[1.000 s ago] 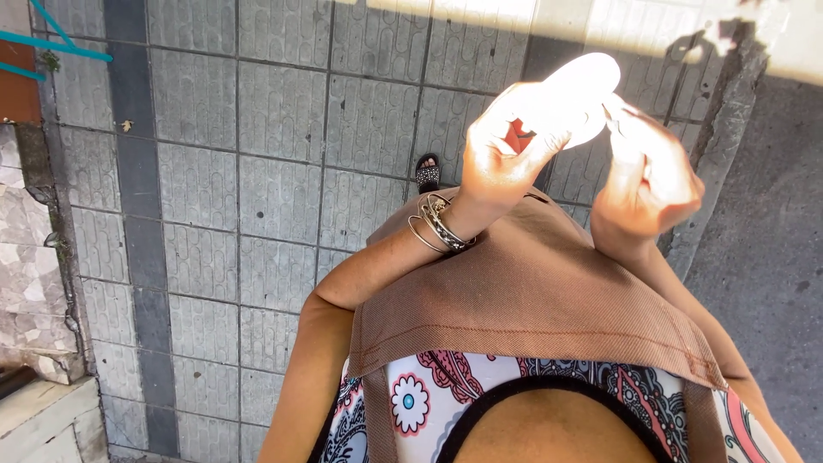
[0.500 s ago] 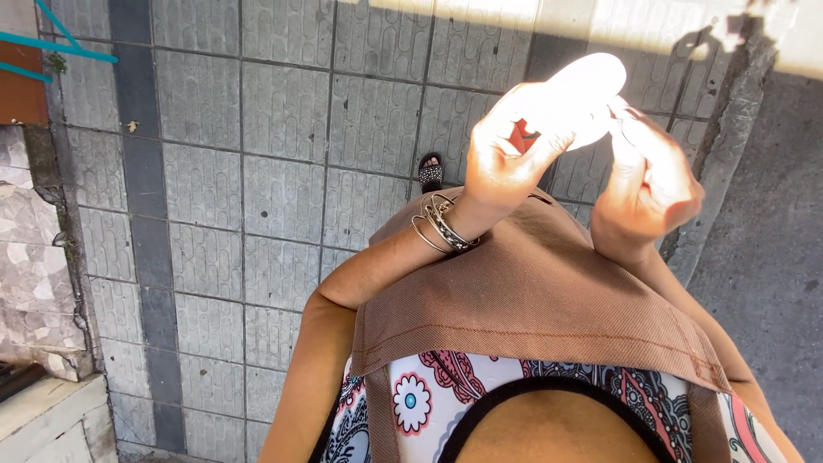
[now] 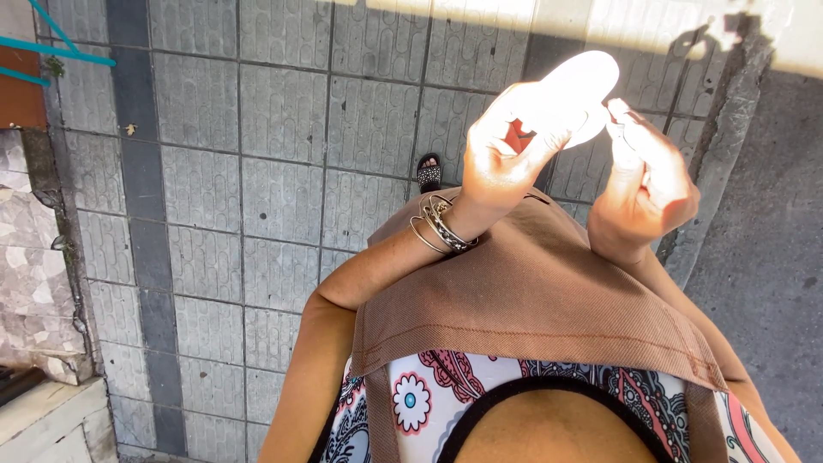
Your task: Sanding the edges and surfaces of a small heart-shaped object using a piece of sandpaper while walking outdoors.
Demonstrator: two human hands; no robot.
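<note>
Left hand (image 3: 506,159) grip clamped on pale oval object (image 3: 576,86), maybe case; right hand (image 3: 643,184) pinching its edge.

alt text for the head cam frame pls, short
Both hands are raised in sunlight: the left hand grips a pale, glare-washed oval object, and the right hand touches its edge. Silver bangles circle the left wrist, above a brown cloth apron and grey paving tiles.
</note>
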